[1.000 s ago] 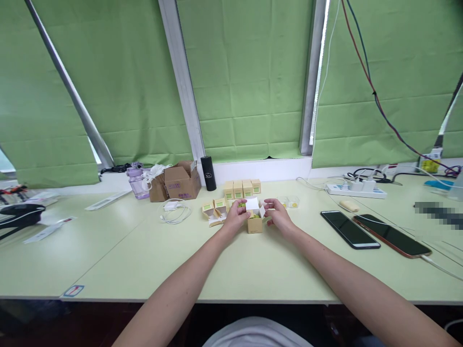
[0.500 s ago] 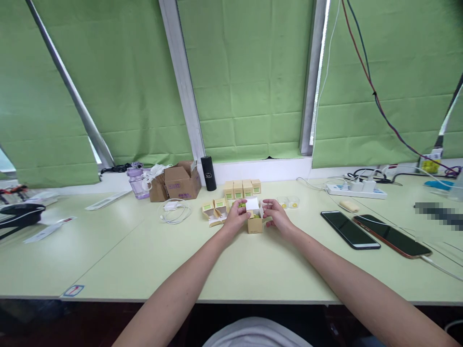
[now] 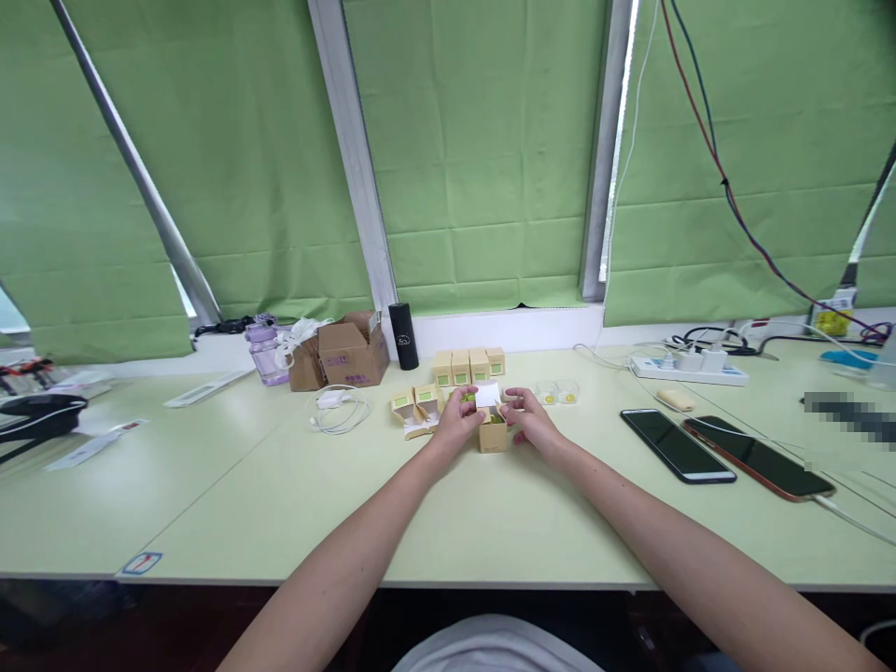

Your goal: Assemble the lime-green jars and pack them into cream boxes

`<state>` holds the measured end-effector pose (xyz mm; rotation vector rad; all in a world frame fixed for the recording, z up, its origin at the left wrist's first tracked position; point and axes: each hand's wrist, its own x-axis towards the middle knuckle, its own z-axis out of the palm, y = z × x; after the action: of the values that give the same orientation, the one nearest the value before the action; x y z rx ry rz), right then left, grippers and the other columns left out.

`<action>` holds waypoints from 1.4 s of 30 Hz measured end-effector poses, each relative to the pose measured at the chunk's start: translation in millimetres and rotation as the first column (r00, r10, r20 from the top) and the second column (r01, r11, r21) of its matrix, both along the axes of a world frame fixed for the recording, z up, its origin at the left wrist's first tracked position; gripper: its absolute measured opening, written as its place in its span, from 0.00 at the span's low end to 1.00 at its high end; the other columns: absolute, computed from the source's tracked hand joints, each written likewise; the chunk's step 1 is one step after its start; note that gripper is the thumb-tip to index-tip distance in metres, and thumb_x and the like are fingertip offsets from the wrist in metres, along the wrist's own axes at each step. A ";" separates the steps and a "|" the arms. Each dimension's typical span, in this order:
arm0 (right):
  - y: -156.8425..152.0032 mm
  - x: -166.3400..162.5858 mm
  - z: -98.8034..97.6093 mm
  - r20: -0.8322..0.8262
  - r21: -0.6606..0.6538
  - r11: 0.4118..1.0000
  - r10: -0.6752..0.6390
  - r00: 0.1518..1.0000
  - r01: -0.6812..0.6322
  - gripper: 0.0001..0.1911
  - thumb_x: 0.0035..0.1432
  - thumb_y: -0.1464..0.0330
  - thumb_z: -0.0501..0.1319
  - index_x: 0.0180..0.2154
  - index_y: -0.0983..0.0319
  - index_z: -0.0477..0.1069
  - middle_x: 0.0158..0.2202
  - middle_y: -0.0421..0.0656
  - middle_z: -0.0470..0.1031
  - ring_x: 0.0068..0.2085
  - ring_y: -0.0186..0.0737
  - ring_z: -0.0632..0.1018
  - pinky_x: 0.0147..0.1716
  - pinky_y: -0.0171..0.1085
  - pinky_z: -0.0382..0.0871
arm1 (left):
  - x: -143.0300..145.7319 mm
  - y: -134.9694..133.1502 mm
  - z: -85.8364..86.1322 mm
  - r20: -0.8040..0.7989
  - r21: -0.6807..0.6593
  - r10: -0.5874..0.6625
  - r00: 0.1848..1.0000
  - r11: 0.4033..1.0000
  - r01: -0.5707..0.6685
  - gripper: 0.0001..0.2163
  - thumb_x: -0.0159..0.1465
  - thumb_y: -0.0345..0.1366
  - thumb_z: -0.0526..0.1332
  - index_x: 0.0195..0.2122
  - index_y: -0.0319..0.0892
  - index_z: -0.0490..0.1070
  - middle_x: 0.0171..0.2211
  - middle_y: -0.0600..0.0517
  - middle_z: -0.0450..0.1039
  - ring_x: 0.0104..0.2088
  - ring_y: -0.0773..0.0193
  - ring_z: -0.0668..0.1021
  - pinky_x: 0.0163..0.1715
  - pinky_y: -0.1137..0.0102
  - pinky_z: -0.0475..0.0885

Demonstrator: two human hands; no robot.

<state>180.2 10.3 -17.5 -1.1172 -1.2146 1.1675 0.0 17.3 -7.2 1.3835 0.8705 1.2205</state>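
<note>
A small brown cardboard box (image 3: 493, 439) stands on the table in front of me, its lid flap raised at the back with the white inside showing. Something yellow-green lies inside; its kind I cannot make out. My left hand (image 3: 456, 420) is closed on the box's left side, thumb at the top edge. My right hand (image 3: 530, 419) has its fingers curled at the right side, at the upper edge. Left of my hands lie opened small boxes (image 3: 415, 411) with green labels. Behind them several closed boxes (image 3: 469, 366) stand in a row.
Clear plastic cups (image 3: 558, 393) with yellow centres sit right of my hands. Two phones (image 3: 678, 446) (image 3: 760, 457) and a power strip (image 3: 690, 371) lie at the right. A white cable (image 3: 340, 409), larger carton (image 3: 354, 350), black cylinder (image 3: 403, 336) and purple bottle (image 3: 267, 355) are at the left.
My right hand has shifted slightly left, its fingers closing in on the box's upper right edge. The left hand stays at the left side of the box.
</note>
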 end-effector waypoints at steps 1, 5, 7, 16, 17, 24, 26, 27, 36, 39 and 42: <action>0.0 -0.1 0.0 0.007 -0.002 1.000 0.001 1.000 -0.001 0.28 0.49 0.59 0.70 0.51 0.55 0.66 0.40 0.42 0.72 0.38 0.44 0.76 0.19 0.32 0.64 | 0.0 0.3 -0.2 -0.001 0.003 0.002 1.000 1.000 -0.002 0.28 0.53 0.33 0.72 0.52 0.44 0.64 0.40 0.48 0.80 0.40 0.58 0.81 0.47 0.63 0.71; 0.5 -0.8 -0.4 0.035 -0.004 1.000 -0.001 0.999 0.002 0.27 0.50 0.59 0.69 0.51 0.55 0.66 0.41 0.43 0.71 0.37 0.42 0.76 0.19 0.32 0.64 | -0.1 0.3 0.1 -0.008 0.015 -0.004 1.000 1.000 0.004 0.28 0.52 0.33 0.73 0.52 0.44 0.64 0.40 0.47 0.80 0.41 0.57 0.81 0.47 0.62 0.71; 0.8 -1.1 -0.4 0.047 -0.005 1.000 -0.002 0.999 0.003 0.26 0.51 0.59 0.68 0.52 0.55 0.66 0.42 0.43 0.70 0.37 0.42 0.76 0.18 0.32 0.65 | 0.0 -0.1 0.5 -0.014 0.020 -0.004 1.000 1.000 0.005 0.28 0.52 0.34 0.73 0.52 0.44 0.64 0.40 0.47 0.80 0.41 0.57 0.81 0.47 0.62 0.70; 1.2 -0.3 0.1 0.108 -0.015 1.000 0.028 0.994 -0.026 0.26 0.56 0.61 0.66 0.55 0.55 0.63 0.45 0.44 0.69 0.39 0.42 0.76 0.18 0.32 0.66 | 0.6 1.0 -1.5 -0.050 0.066 0.009 0.999 0.998 -0.006 0.26 0.54 0.33 0.71 0.52 0.45 0.63 0.39 0.49 0.81 0.40 0.58 0.81 0.46 0.62 0.71; 1.5 -0.3 -0.2 0.112 -0.015 0.999 0.029 0.993 -0.028 0.26 0.56 0.61 0.66 0.55 0.55 0.63 0.46 0.44 0.69 0.39 0.42 0.76 0.18 0.32 0.66 | 0.6 1.4 -1.8 -0.055 0.072 0.011 0.998 0.997 -0.007 0.26 0.55 0.33 0.71 0.52 0.45 0.62 0.38 0.49 0.81 0.39 0.58 0.81 0.46 0.62 0.71; 1.9 -1.3 0.1 0.129 -0.019 1.000 0.025 0.991 -0.023 0.26 0.56 0.61 0.66 0.55 0.54 0.63 0.45 0.44 0.70 0.40 0.43 0.76 0.18 0.31 0.66 | 0.1 4.3 -4.5 -0.053 0.107 0.010 0.999 0.994 -0.004 0.26 0.56 0.33 0.71 0.51 0.46 0.59 0.40 0.50 0.81 0.40 0.59 0.81 0.47 0.62 0.71; 1.3 -1.5 1.0 0.127 -0.017 0.999 0.031 0.991 -0.029 0.26 0.55 0.61 0.66 0.55 0.54 0.63 0.45 0.44 0.70 0.40 0.43 0.76 0.18 0.31 0.66 | -0.1 5.1 -5.9 -0.048 0.111 0.015 0.999 0.994 -0.009 0.27 0.56 0.33 0.71 0.51 0.47 0.57 0.40 0.50 0.81 0.40 0.59 0.81 0.48 0.61 0.71; 1.0 -1.5 1.3 0.125 -0.016 0.999 0.033 0.992 -0.031 0.26 0.55 0.61 0.66 0.55 0.54 0.63 0.45 0.44 0.70 0.39 0.43 0.76 0.18 0.31 0.66 | -0.2 5.5 -6.6 -0.048 0.111 0.019 0.999 0.994 -0.014 0.27 0.56 0.34 0.71 0.51 0.47 0.57 0.40 0.50 0.81 0.40 0.59 0.81 0.48 0.61 0.71; 1.6 -1.5 1.6 0.147 -0.009 1.000 0.022 0.989 -0.021 0.26 0.53 0.60 0.65 0.54 0.54 0.63 0.45 0.44 0.69 0.38 0.42 0.76 0.18 0.31 0.66 | -0.4 6.3 -8.4 -0.093 0.151 0.015 0.996 0.988 -0.001 0.19 0.57 0.34 0.70 0.46 0.46 0.62 0.39 0.51 0.79 0.40 0.60 0.81 0.46 0.64 0.71; 1.6 -1.5 1.3 0.151 -0.002 0.999 0.034 0.988 -0.034 0.26 0.54 0.60 0.64 0.54 0.54 0.63 0.45 0.43 0.68 0.37 0.41 0.75 0.17 0.31 0.66 | -0.4 7.1 -8.8 -0.101 0.152 0.027 0.995 0.988 -0.012 0.18 0.57 0.34 0.69 0.44 0.45 0.63 0.38 0.52 0.78 0.38 0.62 0.80 0.44 0.66 0.71; 1.6 -1.4 0.5 0.146 0.006 0.999 0.032 0.989 -0.033 0.26 0.54 0.60 0.65 0.54 0.54 0.63 0.45 0.43 0.68 0.35 0.40 0.75 0.18 0.32 0.66 | -0.5 8.7 -10.0 -0.116 0.166 0.061 0.991 0.985 -0.042 0.16 0.56 0.33 0.69 0.43 0.45 0.65 0.36 0.53 0.76 0.38 0.63 0.79 0.42 0.67 0.71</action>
<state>178.8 11.9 -16.9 -1.1970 -1.3535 1.1194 -0.5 26.0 -17.2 1.5879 0.9109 1.2816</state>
